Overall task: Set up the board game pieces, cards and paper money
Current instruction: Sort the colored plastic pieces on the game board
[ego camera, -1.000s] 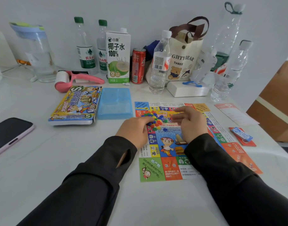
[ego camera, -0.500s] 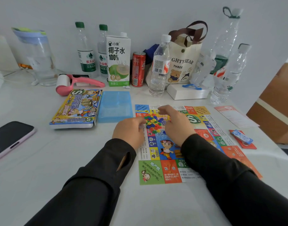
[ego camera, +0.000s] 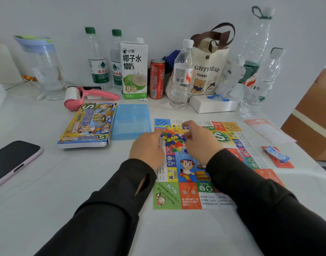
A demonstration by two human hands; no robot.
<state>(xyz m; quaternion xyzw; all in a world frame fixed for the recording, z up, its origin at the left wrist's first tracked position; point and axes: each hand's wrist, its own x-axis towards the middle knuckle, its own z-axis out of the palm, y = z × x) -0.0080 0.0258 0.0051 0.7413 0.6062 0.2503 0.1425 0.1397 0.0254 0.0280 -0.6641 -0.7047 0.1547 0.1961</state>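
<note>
The game board (ego camera: 166, 196) lies open on the table (ego camera: 47, 182). A heap of little coloured pieces (ego camera: 174, 141) sits near its far left corner. The left hand (ego camera: 147, 150) and right hand (ego camera: 199, 143) curl beside the heap; whether they hold a piece cannot be told. Sorting looks barely begun, and no paper money shows.

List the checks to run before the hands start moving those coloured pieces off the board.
1. The board lies unfolded and flat: ok.
2. The coloured pieces sit in one pile on the board: ok.
3. Pieces sorted by colour: not ok, the colours are mixed.
4. The left hand and right hand flank the pile: ok.
5. Either hand's grip on any piece: cannot tell, curled fingers hide it.
6. The blue tray lies just left of the board: ok.
</note>
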